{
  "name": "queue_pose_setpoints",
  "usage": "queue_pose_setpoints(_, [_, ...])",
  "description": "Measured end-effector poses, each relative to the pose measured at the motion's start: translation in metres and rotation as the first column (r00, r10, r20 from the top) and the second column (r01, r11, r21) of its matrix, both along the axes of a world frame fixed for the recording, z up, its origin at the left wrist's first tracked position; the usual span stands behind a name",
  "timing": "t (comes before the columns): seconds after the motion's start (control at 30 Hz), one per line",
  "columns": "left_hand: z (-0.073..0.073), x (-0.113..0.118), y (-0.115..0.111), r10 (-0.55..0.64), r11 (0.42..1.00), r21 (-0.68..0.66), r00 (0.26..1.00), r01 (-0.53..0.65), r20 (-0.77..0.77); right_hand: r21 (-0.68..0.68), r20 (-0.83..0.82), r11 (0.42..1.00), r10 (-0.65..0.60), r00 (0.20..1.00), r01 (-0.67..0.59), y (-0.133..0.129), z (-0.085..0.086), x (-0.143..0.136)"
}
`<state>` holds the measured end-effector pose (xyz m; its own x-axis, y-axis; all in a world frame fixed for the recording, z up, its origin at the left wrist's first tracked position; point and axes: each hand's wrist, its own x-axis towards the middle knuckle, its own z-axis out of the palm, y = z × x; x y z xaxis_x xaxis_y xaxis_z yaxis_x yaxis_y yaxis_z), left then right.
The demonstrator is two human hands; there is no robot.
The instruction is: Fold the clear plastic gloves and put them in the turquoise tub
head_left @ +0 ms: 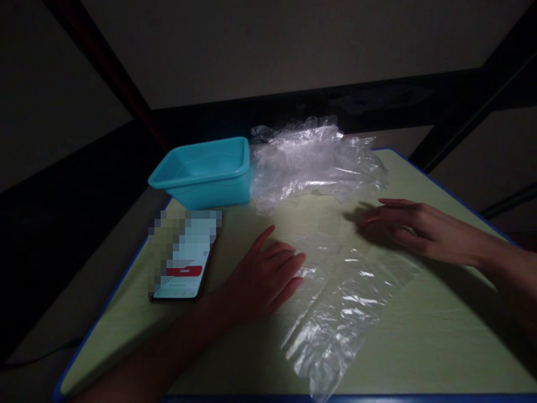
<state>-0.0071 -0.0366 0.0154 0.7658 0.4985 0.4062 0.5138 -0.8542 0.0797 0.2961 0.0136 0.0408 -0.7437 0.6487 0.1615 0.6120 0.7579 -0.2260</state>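
A thin clear plastic piece [344,302], wrinkled and shiny like a disposable glove or bag, lies flat on the table in front of me. My left hand [268,274] is at its left edge, palm down, fingers apart, with the fingertips over or touching the plastic. Whether they press on it I cannot tell. On the other side, my right hand [413,224] hovers near the plastic's upper right, fingers loosely bent and apart, with nothing visible in them. Behind both hands sits a heap of crumpled clear plastic [310,162], with rounded finger-like tips along its top.
A turquoise plastic basin [210,190] stands at the back left, beside the heap. In front of it lies a phone [184,285] with a lit screen, partly blurred out. The pale wood-look table [436,347] has a blue edge. Dark wall and frame bars rise behind.
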Motion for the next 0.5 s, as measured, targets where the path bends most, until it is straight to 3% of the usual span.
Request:
queue_pose_setpoints(0.33, [-0.001, -0.001, -0.001, -0.009, 1.000, 0.018, 1.000, 0.009, 0.016, 0.011, 0.065, 1.000, -0.030, 0.997, 0.030, 0.002, -0.020, -0.010])
queue_pose_setpoints(0.5, [0.000, 0.000, -0.003, -0.035, 0.999, 0.021, 0.999, 0.035, 0.013, 0.072, 0.053, 0.997, -0.044, 0.998, 0.040, 0.003, -0.021, -0.010])
